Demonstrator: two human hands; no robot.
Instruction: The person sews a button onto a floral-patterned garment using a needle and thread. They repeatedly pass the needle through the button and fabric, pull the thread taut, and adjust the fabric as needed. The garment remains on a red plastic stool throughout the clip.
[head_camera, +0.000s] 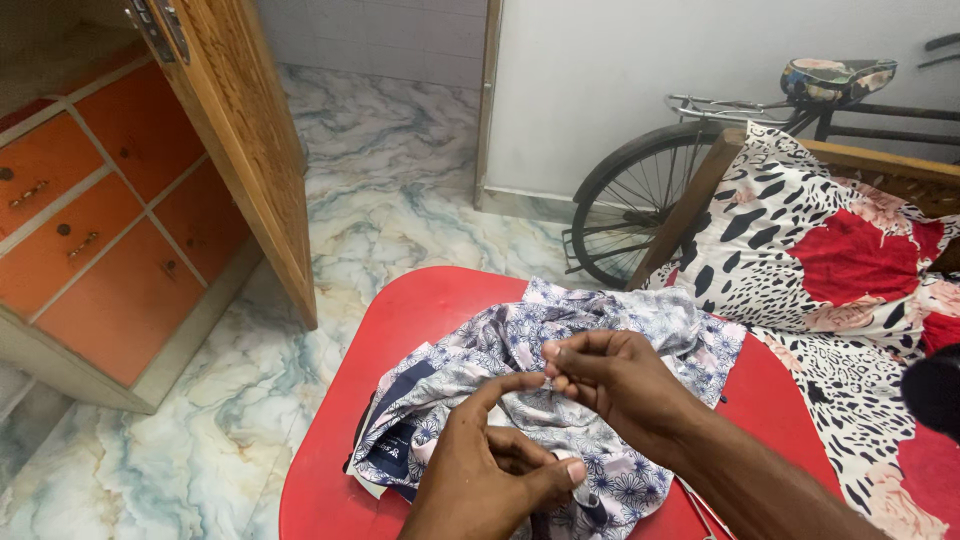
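Both hands work over a crumpled blue-and-white floral cotton garment (560, 380) lying on a round red plastic tabletop (400, 330). Left hand (490, 465): fingers curled, forefinger stretched up, thumb pressing the cloth. Right hand (610, 380): fingertips pinched shut on something tiny, too small to identify. Black bicycle (640, 200) stands behind; orange-drawered wooden cupboard (110, 220) at left.

A red table (420, 330) (glossy, round-cornered) carries a crumpled blue-and-white floral garment (600, 320) lying directly on it.
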